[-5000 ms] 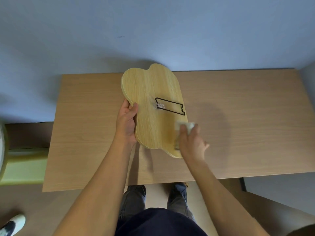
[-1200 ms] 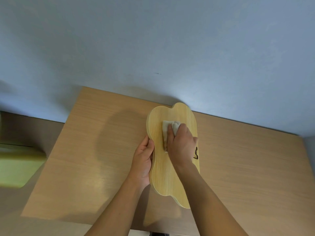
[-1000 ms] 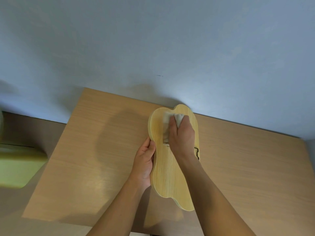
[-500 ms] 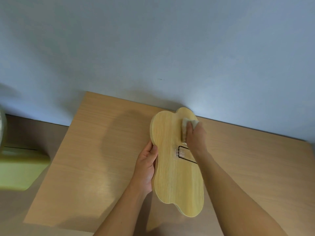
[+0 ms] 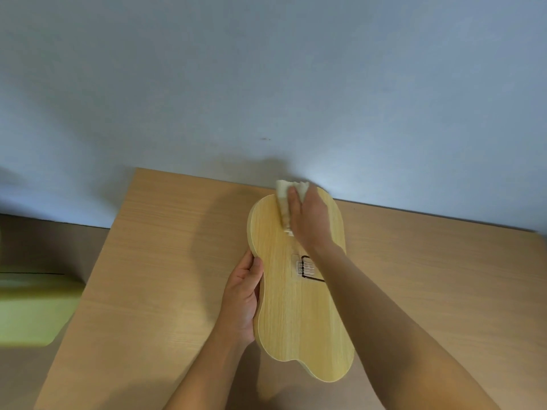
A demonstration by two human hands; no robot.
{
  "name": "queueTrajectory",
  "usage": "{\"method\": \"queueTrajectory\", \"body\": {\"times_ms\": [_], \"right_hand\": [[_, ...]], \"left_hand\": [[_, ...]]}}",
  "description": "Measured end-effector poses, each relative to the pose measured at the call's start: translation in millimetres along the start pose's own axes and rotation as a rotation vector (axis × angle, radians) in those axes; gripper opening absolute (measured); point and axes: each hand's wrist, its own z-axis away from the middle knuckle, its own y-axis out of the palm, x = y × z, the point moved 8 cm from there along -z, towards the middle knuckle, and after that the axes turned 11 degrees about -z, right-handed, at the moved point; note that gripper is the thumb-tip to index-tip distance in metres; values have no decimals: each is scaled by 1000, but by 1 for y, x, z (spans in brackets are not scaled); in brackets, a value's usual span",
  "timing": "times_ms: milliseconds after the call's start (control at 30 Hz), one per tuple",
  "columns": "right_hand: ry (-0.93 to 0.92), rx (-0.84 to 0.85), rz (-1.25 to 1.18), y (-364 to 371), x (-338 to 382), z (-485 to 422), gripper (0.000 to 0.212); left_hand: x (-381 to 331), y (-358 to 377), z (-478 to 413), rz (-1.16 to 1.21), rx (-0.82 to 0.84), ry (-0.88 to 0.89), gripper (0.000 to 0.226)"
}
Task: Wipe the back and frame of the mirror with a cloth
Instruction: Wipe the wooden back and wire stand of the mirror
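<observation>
The mirror (image 5: 296, 306) lies with its wooden back up on the worktop (image 5: 165, 261). Its long shape runs from the far edge of the worktop toward the near edge, a little right of the middle. The near end of the mirror seems to be lifted a little above the surface, but this cannot be told for sure.

The left hand (image 5: 242, 297) holds the mirror at its narrow waist on the left side. The grip is closed around the edge, with the thumb on the wooden back and the fingers hidden under it.

The right hand (image 5: 310, 220) presses a pale cloth (image 5: 285, 202) on the far end of the mirror, close to the far edge of the worktop and the blue-grey wall (image 5: 266, 84). The fingers are bent over the cloth and hold it; part of the cloth sticks out beyond the fingertips.

On the back of the mirror, near its middle, a black wire stand (image 5: 309, 269) with a clear clip is partly covered by the right forearm.

At the left, beside the worktop, stands a yellow-green object (image 5: 32, 309), blurred.
</observation>
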Motion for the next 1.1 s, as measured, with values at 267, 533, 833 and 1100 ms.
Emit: {"method": "queueTrajectory", "body": {"times_ms": [267, 533, 833, 1100], "right_hand": [[381, -209, 213, -81, -130, -17, 44], [-11, -88, 27, -22, -22, -37, 40], [253, -177, 168, -55, -119, -45, 49], [353, -251, 299, -101, -135, -30, 35]], "left_hand": [[0, -5, -3, -17, -19, -20, 36], [-1, -9, -5, -22, -28, -36, 35], [2, -20, -8, -39, -51, -41, 36], [3, -25, -10, -70, -72, -36, 35]]}}
